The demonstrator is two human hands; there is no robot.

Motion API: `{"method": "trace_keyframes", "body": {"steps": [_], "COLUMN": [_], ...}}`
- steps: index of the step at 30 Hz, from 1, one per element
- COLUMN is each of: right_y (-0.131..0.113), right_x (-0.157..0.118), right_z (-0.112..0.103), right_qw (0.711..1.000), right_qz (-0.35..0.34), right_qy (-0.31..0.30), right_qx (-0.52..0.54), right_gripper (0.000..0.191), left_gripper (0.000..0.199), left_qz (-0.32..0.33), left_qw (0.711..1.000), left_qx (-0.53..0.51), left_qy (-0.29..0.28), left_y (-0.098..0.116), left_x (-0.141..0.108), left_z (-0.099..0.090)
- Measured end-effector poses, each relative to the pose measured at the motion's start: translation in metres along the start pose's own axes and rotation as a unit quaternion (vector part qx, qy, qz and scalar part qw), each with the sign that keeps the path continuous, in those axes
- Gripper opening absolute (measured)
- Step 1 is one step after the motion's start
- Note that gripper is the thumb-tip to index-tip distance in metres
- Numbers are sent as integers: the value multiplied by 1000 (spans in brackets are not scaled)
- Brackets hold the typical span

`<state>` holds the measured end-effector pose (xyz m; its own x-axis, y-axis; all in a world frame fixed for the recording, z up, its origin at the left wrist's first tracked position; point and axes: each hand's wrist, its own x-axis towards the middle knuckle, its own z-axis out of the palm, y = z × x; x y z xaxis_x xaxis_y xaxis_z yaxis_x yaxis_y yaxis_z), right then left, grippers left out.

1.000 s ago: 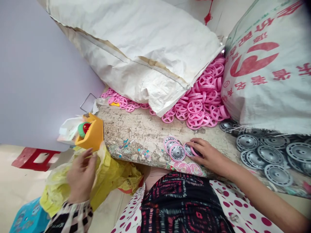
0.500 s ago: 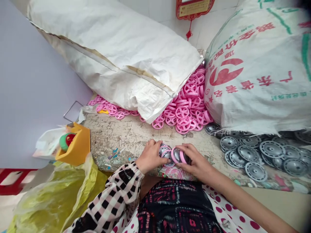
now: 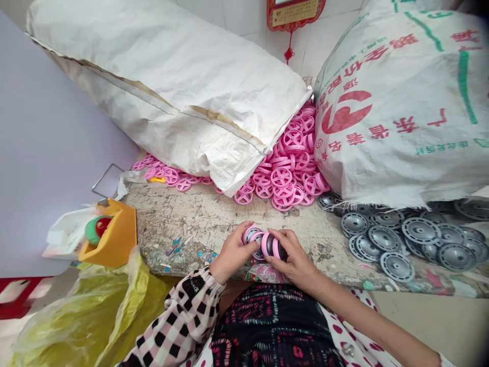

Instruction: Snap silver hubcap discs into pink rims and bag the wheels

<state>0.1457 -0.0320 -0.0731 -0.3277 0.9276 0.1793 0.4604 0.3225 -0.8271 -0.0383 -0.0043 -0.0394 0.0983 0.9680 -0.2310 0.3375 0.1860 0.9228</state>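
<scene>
My left hand (image 3: 231, 253) grips the edge of a pink plastic wheel (image 3: 251, 235) fitted with a grey disc. My right hand (image 3: 292, 253) holds a pink ring with a dark grey disc (image 3: 273, 246) pressed against that wheel, and the fingers of both hands nearly meet. Both hands hover just above the worn, paint-flecked workbench (image 3: 183, 224). Beyond them lies a heap of pink spoked wheel rims (image 3: 281, 176). To the right lie several grey ribbed discs (image 3: 389, 239). Any parts under my palms are hidden.
A white woven sack (image 3: 168, 86) and a printed woven sack (image 3: 405, 112) lean over the back of the bench. At left stands a yellow holder (image 3: 114, 237) with a green-and-red object, above a yellow plastic bag (image 3: 87, 316).
My left hand has left the yellow bag and joined my right hand at the wheels. The two hands have drawn closer, and the view has swung slightly.
</scene>
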Motion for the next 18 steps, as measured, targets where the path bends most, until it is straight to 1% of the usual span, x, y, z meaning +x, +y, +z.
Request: {"method": "trace_keyframes", "body": {"steps": [1, 3, 5, 7, 10, 13, 16, 18], "right_y": [-1, -4, -8, -11, -19, -28, -36, -42], "right_x": [0, 2, 5, 9, 11, 9, 7, 7], "right_z": [0, 1, 1, 1, 2, 5, 3, -4], "right_qw": [1000, 1000, 998, 995, 989, 980, 983, 992], "right_qz": [-2, -16, -37, -57, -91, -118, -89, -48], "right_qy": [5, 12, 27, 50, 66, 64, 73, 67], "right_qx": [-1, -14, -36, -58, -94, -144, -146, -91], "right_gripper": [52, 53, 54, 55, 63, 82, 99, 106], "left_gripper": [44, 35, 30, 32, 40, 46, 55, 58], "left_qz": [-5, -43, -84, -98, -81, -82, -105, -117], "left_qw": [998, 983, 956, 932, 908, 885, 873, 874], "left_qx": [-61, -180, -279, -347, -408, -454, -468, -463], "left_qy": [0, -10, -21, -32, -50, -63, -83, -95], "left_y": [1, 4, 9, 15, 19, 18, 17, 17], "left_x": [-1, -5, -9, -14, -19, -21, -21, -21], "left_z": [3, 11, 19, 26, 35, 40, 41, 41]}}
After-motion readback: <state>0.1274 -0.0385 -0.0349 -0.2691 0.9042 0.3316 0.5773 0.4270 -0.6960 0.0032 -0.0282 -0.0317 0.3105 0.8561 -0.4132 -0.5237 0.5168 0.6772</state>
